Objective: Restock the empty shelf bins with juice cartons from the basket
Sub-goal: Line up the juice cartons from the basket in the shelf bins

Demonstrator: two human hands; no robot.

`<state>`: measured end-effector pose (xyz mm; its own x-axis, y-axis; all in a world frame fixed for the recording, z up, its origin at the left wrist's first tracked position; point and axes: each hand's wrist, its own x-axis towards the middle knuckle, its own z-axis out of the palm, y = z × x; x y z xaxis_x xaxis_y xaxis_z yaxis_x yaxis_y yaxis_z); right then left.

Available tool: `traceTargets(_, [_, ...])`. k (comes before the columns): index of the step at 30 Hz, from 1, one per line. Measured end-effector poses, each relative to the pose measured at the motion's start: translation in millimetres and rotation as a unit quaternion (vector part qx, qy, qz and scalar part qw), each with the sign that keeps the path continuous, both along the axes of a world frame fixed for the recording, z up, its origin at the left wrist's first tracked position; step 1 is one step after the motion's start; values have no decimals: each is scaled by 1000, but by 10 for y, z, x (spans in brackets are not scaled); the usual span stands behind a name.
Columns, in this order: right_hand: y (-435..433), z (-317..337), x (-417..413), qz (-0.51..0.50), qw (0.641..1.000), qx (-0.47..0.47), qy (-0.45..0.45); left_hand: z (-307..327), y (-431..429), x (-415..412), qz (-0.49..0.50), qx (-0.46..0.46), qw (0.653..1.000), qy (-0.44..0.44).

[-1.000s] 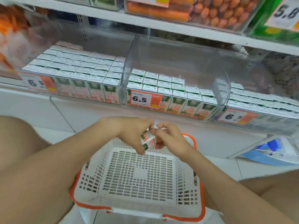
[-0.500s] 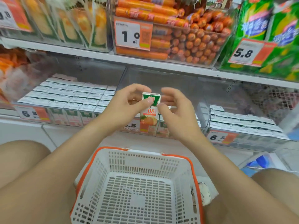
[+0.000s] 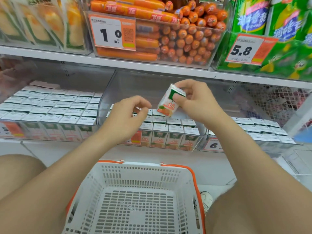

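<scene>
A small boxy juice carton (image 3: 169, 102), glossy white with green top, tilts above the clear plastic middle bin (image 3: 194, 98), pinched at its top by the right hand (image 3: 197, 102) fingers. The left hand (image 3: 128, 115) hangs beside it, fingers loosely curled, holding nothing. The slotted white basket (image 3: 138, 169) below holds no cartons.

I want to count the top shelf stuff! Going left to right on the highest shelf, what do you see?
Clear packs of yellow snacks → price tag reading 1.0 → bin of orange sausages → price tag reading 5.8 → green packets.
</scene>
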<state>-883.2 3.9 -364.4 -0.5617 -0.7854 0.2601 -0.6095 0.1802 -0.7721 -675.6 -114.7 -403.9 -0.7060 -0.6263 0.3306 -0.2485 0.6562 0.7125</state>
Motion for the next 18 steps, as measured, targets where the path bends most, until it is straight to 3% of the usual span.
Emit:
traceTargets(5, [43,-69,-210,-58,968,134,206,-147,125,11,-31,-156,970,-185])
traceTargets(10, [-153,-348,-259,-16,968,203,144,-179,159,24,-24,-220,941,-258])
traceTargets(13, [-281,-471,-295,18,965,236,110,-184,90,27,-7,-215,943,-252])
traceTargets(18, [-283,-467,-356,74,930,335,135,-209,34,24,21,-215,950,-224])
